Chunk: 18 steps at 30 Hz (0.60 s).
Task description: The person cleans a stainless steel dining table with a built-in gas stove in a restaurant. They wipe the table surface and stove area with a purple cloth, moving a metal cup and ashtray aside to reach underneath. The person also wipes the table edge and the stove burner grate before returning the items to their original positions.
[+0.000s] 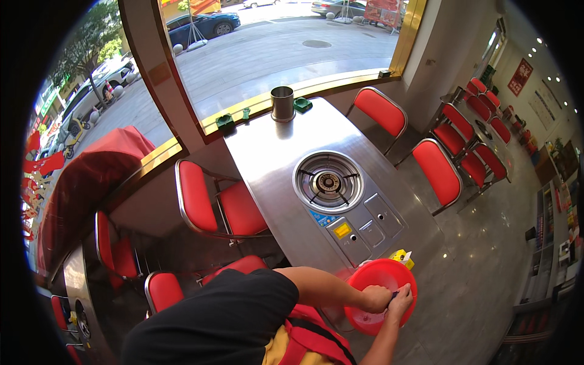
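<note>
A red plastic basin (pixel 365 278) with a little water in it is at the near end of the steel table (pixel 278 182). Over the basin my left hand (pixel 378 299) is closed on a dark purple item (pixel 393 295), probably a cloth, mostly hidden in the fists. My right hand (pixel 399 300) grips the same item just to the right, close against the left. A round gas burner (pixel 328 182) is set into the tabletop, with control panels (pixel 351 238) between it and the basin. A yellow box (pixel 402 258) stands just behind the basin.
At the window end stand a steel canister (pixel 282 104) and a green ashtray (pixel 302 105); another green ashtray (pixel 225 122) is on the sill. Red folding chairs flank the table on the left (pixel 196 196) and right (pixel 381 112). More chairs and tables stand farther right.
</note>
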{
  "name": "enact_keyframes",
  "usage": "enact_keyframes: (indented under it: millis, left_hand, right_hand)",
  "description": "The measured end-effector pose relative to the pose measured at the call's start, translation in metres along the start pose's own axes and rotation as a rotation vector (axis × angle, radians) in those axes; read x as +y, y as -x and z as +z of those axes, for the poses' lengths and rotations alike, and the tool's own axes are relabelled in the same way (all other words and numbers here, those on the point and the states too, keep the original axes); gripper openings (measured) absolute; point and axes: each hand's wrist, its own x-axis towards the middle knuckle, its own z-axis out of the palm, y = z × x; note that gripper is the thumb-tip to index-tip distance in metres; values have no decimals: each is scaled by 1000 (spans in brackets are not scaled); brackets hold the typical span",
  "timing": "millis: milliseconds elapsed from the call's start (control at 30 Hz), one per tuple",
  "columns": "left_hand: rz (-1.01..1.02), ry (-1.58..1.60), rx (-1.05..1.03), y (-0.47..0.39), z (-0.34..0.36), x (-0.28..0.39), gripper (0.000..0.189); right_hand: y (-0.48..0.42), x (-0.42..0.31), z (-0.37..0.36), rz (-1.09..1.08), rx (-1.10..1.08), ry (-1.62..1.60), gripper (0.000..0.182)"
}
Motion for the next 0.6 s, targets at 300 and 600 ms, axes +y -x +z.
enact_keyframes:
  millis: [300,600]
  left_hand:
    - [241,320,182,-7,-44,7,45]
    - [354,455,-59,18,-98,33,55]
  right_hand:
    - [22,-46,-49,90,36,-319,46]
    - [11,-73,-80,68,-208,-810,26]
